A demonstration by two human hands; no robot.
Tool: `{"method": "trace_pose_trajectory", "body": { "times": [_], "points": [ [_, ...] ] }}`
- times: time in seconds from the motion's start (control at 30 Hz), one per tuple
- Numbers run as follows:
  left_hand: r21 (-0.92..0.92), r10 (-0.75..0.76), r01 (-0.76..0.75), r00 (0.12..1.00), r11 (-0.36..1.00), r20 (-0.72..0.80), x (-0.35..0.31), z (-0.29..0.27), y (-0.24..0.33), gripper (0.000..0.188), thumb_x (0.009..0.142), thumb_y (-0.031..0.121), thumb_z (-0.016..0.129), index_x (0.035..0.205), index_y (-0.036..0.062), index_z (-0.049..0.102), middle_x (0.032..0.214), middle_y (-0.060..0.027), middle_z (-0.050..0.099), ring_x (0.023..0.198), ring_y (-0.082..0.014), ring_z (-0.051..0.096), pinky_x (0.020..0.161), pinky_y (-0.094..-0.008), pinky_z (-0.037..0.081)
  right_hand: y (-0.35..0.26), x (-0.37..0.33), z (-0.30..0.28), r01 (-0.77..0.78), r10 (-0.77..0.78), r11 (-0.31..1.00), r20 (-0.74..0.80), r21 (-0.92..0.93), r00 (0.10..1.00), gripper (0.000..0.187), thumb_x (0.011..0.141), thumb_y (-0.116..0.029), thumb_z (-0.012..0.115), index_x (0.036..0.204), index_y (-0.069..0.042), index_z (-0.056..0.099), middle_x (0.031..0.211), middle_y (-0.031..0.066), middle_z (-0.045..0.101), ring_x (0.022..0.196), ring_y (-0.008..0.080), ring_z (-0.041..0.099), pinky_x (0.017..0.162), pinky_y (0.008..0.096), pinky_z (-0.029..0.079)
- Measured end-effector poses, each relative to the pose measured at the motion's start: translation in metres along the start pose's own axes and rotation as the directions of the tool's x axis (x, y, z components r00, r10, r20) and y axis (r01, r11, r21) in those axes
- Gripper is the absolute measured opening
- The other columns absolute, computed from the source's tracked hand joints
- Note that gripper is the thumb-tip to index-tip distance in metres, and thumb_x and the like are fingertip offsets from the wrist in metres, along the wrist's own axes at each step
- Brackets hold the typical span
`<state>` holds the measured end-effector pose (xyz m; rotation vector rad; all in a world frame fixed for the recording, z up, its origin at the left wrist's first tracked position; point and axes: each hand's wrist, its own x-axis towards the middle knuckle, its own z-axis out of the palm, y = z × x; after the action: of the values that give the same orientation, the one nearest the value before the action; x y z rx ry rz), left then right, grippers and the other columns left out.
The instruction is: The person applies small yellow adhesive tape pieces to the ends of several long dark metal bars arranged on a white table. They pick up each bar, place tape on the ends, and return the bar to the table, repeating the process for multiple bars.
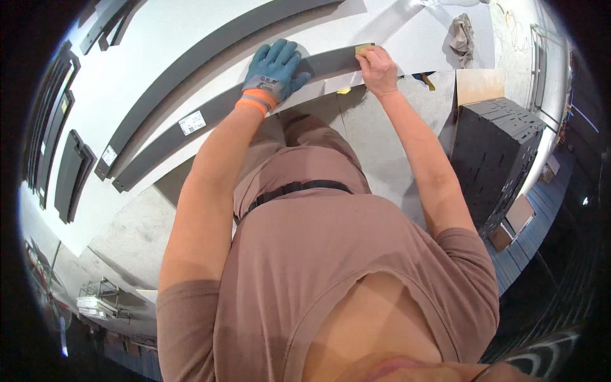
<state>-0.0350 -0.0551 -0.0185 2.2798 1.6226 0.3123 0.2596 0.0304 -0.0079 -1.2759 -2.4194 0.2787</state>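
Note:
A long dark grey bar (228, 102) with a white label (192, 123) near its left end lies along the near edge of the white table. My left hand (273, 69), in a blue and grey glove with an orange cuff, rests on it with fingers stretched out. My bare right hand (379, 69) is closed in a pinch at the bar's right end. Under those fingertips is a small yellow piece (363, 48), like a sticker or a bit of tape, against the bar's surface. Beyond lies a second, longer dark grey bar (184, 62), also labelled at its left end.
Shorter dark bars (46, 127) lie in a group at the table's left, beside another dark piece (73, 169). Crumpled grey-brown paper (462, 38) is at the far right. A stack of black panels (493, 159) with cardboard stands right of me. A yellow scrap (344, 91) shows by the table edge.

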Motion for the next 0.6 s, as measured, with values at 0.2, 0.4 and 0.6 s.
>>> {"method": "trace_pose_trajectory", "body": {
  "times": [0.2, 0.4, 0.6],
  "points": [
    [0.007, 0.000, 0.001, 1.000, 1.000, -0.025, 0.000, 0.004, -0.001, 0.058, 0.099, 0.054, 0.057, 0.136, 0.0104, 0.062, 0.154, -0.0106, 0.050, 0.146, -0.0315, 0.042, 0.121, -0.0516, 0.032, 0.002, 0.003, 0.002, 0.052, -0.013, 0.980, 0.198, -0.191, 0.980, 0.012, 0.090, -0.010, 0.069, 0.094, -0.002, 0.060, 0.095, 0.0159, 0.064, 0.091, 0.0361, 0.066, 0.077, 0.0450, 0.056],
    [0.014, 0.010, -0.010, 0.999, 1.000, -0.033, 0.000, 0.001, 0.000, 0.058, 0.098, 0.055, 0.058, 0.134, 0.0097, 0.063, 0.153, -0.0111, 0.051, 0.145, -0.0314, 0.044, 0.121, -0.0513, 0.032, 0.000, 0.003, 0.006, -0.055, 0.106, 0.976, 0.239, -0.212, 0.965, 0.015, 0.095, -0.012, 0.065, 0.099, -0.001, 0.056, 0.099, 0.0195, 0.062, 0.095, 0.0398, 0.065, 0.079, 0.0491, 0.055],
    [0.001, 0.014, -0.014, 0.999, 1.000, -0.038, 0.001, 0.002, 0.000, 0.057, 0.098, 0.054, 0.058, 0.134, 0.0098, 0.063, 0.153, -0.0113, 0.051, 0.144, -0.0320, 0.044, 0.120, -0.0518, 0.033, 0.007, 0.004, 0.003, -0.088, 0.109, 0.991, 0.214, -0.105, 0.971, 0.014, 0.098, -0.014, 0.062, 0.102, -0.001, 0.060, 0.101, 0.0192, 0.064, 0.095, 0.0387, 0.065, 0.081, 0.0481, 0.055]
  ]
}}
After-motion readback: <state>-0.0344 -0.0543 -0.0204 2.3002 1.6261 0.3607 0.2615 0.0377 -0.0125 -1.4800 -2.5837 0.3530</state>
